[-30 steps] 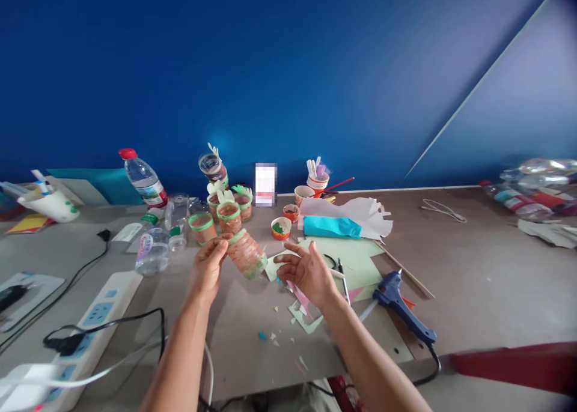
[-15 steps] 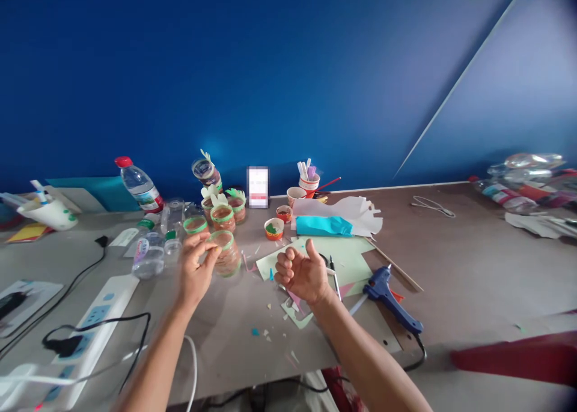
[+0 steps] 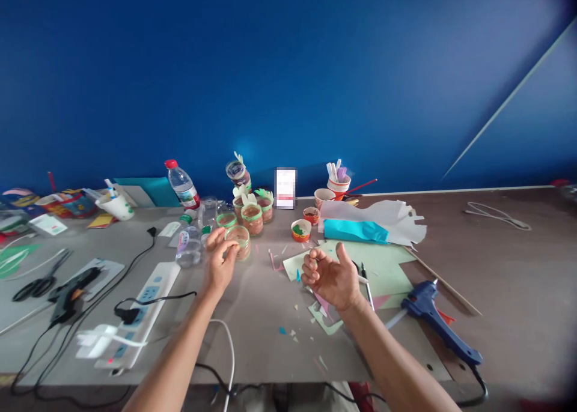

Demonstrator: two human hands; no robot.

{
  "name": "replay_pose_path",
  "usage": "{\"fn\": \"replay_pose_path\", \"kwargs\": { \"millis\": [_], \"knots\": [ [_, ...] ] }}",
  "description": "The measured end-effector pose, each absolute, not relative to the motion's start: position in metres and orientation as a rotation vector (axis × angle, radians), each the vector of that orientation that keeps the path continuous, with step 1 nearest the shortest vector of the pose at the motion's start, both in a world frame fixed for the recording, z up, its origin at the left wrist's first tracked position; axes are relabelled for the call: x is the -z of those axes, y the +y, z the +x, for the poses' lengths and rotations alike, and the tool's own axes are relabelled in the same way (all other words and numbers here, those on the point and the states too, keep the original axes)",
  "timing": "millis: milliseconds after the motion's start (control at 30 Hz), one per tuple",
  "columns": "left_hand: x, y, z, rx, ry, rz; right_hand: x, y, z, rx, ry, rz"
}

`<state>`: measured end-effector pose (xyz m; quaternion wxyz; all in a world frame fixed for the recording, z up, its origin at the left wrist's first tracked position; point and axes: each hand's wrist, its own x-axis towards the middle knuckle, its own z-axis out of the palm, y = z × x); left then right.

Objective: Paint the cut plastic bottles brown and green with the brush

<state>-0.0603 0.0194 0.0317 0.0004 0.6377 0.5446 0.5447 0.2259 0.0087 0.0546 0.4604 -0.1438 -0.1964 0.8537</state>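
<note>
My left hand (image 3: 220,259) is beside a brown jar with a green rim (image 3: 238,244); thumb and fingertips are drawn together at its near left edge, and whether they grip it is not clear. More brown jars with green rims (image 3: 252,220) stand just behind, some with pale or green leaf-shaped pieces on top. My right hand (image 3: 331,277) is palm up over the pale green paper (image 3: 387,274), thumb raised and fingers loosely curled, with nothing seen in it. A blue glue gun (image 3: 439,319) lies to its right.
Left are a power strip (image 3: 151,310), a second glue gun (image 3: 72,295), scissors (image 3: 42,283), clear bottles and cords. Behind the paper lie a blue wrapped piece (image 3: 356,230) and white sheet (image 3: 406,217). Small paint cups (image 3: 301,230) and a phone-like screen (image 3: 285,188) stand mid-table.
The view has turned left, so the table's things appear farther right and more of its left side shows. Both hands keep nearly the same pose, the left one still beside the front jar.
</note>
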Motion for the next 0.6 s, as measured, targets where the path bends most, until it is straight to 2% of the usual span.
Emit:
{"fn": "replay_pose_path", "kwargs": {
  "millis": [600],
  "knots": [
    [-0.0272,0.0225,-0.052,-1.707,1.798,2.14,-0.0517,0.0107,0.2268,-2.132,-0.426,-0.225]
  ]
}}
